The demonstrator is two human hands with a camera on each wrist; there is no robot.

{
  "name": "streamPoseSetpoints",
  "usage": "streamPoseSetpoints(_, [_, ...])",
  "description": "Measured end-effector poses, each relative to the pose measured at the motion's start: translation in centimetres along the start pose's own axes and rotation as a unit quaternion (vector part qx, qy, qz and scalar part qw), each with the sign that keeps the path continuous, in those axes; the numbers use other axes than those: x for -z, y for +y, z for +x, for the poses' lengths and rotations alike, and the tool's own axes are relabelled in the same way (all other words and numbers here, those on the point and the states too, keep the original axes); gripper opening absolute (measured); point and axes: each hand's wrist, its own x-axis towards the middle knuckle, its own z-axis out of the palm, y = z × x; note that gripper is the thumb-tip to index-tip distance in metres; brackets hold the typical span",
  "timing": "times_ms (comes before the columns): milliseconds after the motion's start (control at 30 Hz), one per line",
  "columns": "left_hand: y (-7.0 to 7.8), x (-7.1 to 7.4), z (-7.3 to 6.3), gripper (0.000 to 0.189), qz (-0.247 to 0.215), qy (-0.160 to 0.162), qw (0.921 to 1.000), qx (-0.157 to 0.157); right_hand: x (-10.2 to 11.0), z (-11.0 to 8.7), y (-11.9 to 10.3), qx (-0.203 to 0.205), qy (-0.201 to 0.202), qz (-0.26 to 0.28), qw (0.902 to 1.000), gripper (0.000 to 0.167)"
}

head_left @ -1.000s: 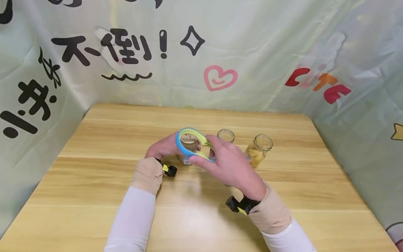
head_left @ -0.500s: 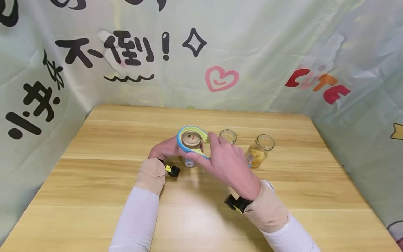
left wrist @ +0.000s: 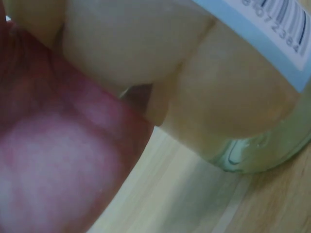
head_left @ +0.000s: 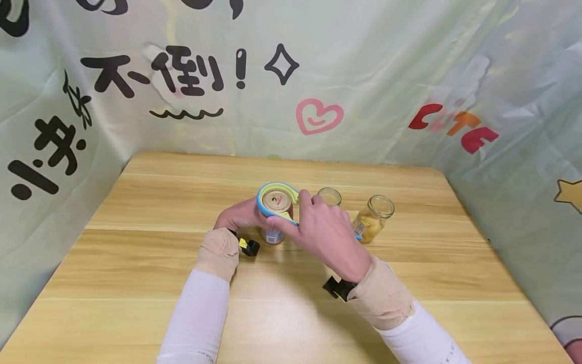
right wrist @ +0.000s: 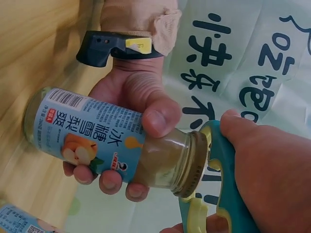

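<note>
A glass jar (right wrist: pixel 87 136) of pale fruit pieces, with a blue label and a gold lid (head_left: pixel 277 200), stands on the table. My left hand (head_left: pixel 238 215) wraps round its body, thumb on the near side and fingers on the other in the right wrist view. My right hand (head_left: pixel 329 235) grips a blue and yellow jar opener (right wrist: pixel 221 155) by its handles. The opener's ring encircles the lid in the head view; how tightly it sits there I cannot tell. In the left wrist view, my palm (left wrist: pixel 63 160) lies against the jar's glass (left wrist: pixel 233 92).
Right of my right hand stands a lidless jar of yellow fruit (head_left: pixel 370 227). Another lidless glass jar (head_left: pixel 329 196) is partly hidden behind that hand. The wooden table (head_left: pixel 136 283) meets a printed cloth backdrop (head_left: pixel 254 131) behind and at the sides.
The opener has shifted from tilted over the jar's top to lying more level round the lid. My right hand has moved slightly left; my left hand keeps its hold on the jar.
</note>
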Motion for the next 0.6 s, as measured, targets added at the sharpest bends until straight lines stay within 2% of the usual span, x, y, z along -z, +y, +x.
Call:
streamPoseSetpoints(67, [0.00,-0.04,-0.09,0.078,-0.003,0.005,1.0000,0.008,-0.11,0.04,-0.03,-0.004,-0.001,-0.002,1.0000,0.074])
streamPoseSetpoints(167, [-0.04,-0.11,-0.01,0.073,-0.013,-0.004,0.9999,-0.001,-0.36,0.08,-0.06,-0.015,-0.009,-0.002,0.9998,0.074])
streamPoseSetpoints(267, [-0.15,-0.09,0.10,0.080,-0.019,-0.007,0.9998,-0.008,-0.60,0.13,-0.05,-0.018,-0.010,-0.006,0.9998,0.074])
streamPoseSetpoints(400, [-0.29,0.03,0.10,0.099,-0.017,-0.004,0.9998,-0.008,-0.69,0.25,-0.07,-0.007,-0.002,-0.014,0.9999,0.073])
streamPoseSetpoints(600, [-0.08,0.09,-0.26,0.104,-0.010,0.007,0.9999,0.004,-0.59,0.33,-0.19,0.000,-0.004,-0.023,0.9997,0.074])
